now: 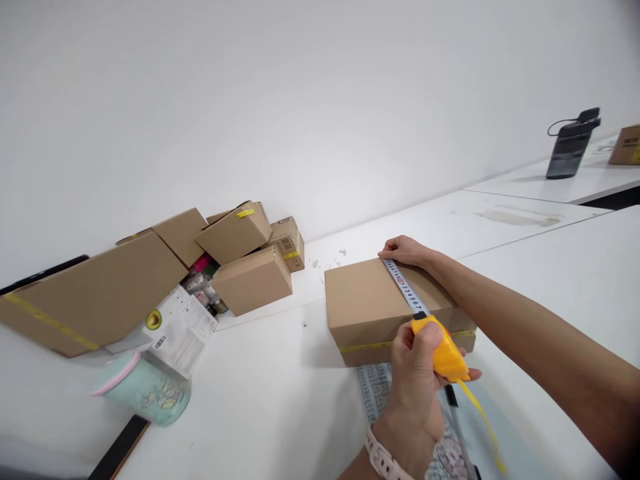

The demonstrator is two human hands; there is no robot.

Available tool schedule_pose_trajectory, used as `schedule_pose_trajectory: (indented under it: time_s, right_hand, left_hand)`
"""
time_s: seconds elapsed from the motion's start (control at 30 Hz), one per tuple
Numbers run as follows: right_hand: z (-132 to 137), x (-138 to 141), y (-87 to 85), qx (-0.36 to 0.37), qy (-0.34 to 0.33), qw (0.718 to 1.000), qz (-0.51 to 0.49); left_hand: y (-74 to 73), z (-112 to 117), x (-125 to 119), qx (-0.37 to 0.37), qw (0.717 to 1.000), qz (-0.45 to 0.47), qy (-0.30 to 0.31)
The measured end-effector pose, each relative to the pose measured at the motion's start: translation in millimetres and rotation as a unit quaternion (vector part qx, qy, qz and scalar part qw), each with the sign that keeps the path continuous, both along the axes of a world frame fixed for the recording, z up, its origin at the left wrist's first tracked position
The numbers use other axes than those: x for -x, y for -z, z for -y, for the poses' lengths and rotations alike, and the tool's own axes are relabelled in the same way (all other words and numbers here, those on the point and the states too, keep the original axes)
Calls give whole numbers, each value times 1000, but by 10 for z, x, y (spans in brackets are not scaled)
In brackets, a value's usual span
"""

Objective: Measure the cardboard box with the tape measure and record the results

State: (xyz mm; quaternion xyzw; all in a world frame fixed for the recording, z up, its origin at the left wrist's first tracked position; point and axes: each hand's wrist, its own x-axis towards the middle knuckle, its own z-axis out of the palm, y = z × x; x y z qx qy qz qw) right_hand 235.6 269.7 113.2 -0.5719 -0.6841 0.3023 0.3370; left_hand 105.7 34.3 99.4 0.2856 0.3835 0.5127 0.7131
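A closed brown cardboard box (363,293) lies on the white table, with yellow tape along its near side. My left hand (417,373), with a pale pink wristband, is wrapped around the yellow case of a tape measure (445,350) at the box's near edge. The blade (404,285) runs out across the box top, its numbers facing up. At the far edge, my right hand (407,250) pinches the blade's end; its fingertips are partly hidden. A yellow strap dangles from the case. Beneath the box sticks out a printed sheet or board (373,390), partly covered.
Several cardboard boxes (253,283) are piled at the left by the wall. Nearer stand a white carton (183,333) and a mint-green cup (145,390) with a pink rim. A dark water bottle (571,150) and another box (626,147) stand at the far right.
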Motion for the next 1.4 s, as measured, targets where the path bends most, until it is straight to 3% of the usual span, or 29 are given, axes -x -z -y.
schedule_pose_trajectory:
  time_s: [0.2, 0.37, 0.5, 0.57, 0.7, 0.83, 0.97, 1.07, 1.23, 1.33, 1.4]
  right_hand:
    - [31, 45, -11, -5, -3, 1000, -9]
    - [240, 10, -240, -12, -6, 998, -55]
    - [564, -327, -387, -59, 65, 987, -132]
    - [785, -545, -300, -73, 147, 968, -188]
    - [1311, -779, 143, -2, 194, 963, -188]
    - [1775, -664, 525, 51, 160, 969, -181]
    - [1956, -533, 582, 1, 106, 984, -140]
    - [1913, -488, 425, -22, 75, 994, -74]
    - [1647, -382, -47, -44, 150, 987, -22]
    - [1376, -353, -264, -18, 164, 986, -15]
    - [1172, -350, -332, 18, 162, 986, -17]
  left_hand:
    - [-97, 35, 101, -56, 997, -48, 18]
    - [-157, 134, 398, -105, 993, -44, 32]
    - [-85, 344, 833, -180, 979, -70, -58]
    - [-20, 413, 1080, -210, 965, -98, -122]
    - [137, 384, 1435, -185, 955, -143, -183]
    - [296, 246, 1503, -121, 967, -123, -188]
    - [334, 121, 1466, -90, 980, -67, -167]
    - [178, 43, 1478, -68, 984, -32, -164]
    - [-363, -117, 1577, -51, 991, -11, -123]
    - [-654, -269, 1613, -40, 994, 0, -103]
    - [-772, -377, 1615, -22, 994, 1, -105]
